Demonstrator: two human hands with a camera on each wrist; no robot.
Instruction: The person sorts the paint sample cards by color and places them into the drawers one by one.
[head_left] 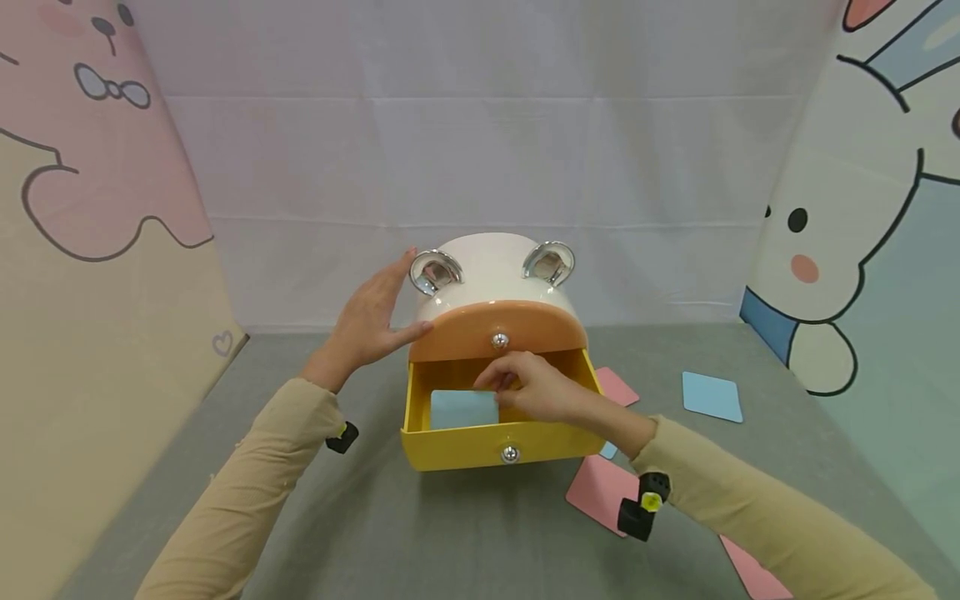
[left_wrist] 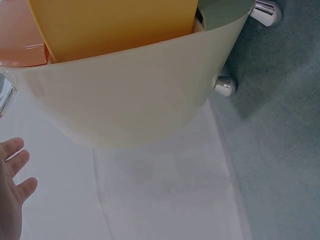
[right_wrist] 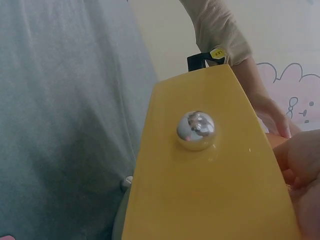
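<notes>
A white animal-shaped drawer box (head_left: 487,250) with silver ears stands on the table. Its yellow drawer (head_left: 457,452) is pulled out, below an orange drawer (head_left: 480,329) that is closed. Inside the yellow drawer a light blue card (head_left: 461,410) stands tilted up. My right hand (head_left: 536,387) reaches into this drawer and pinches the card's right edge between thumb and curled fingers. In the right wrist view the yellow drawer front hides most of that hand. My left hand (head_left: 371,321), fingers extended, rests against the box's left side, its thumb by the orange drawer.
To the right on the grey table (head_left: 345,517) lie a blue card (head_left: 712,397) and several pink cards, one of them a pink card (head_left: 600,492) beside the right wrist. A white cloth (head_left: 480,158) hangs behind, with cartoon-printed panels at both sides.
</notes>
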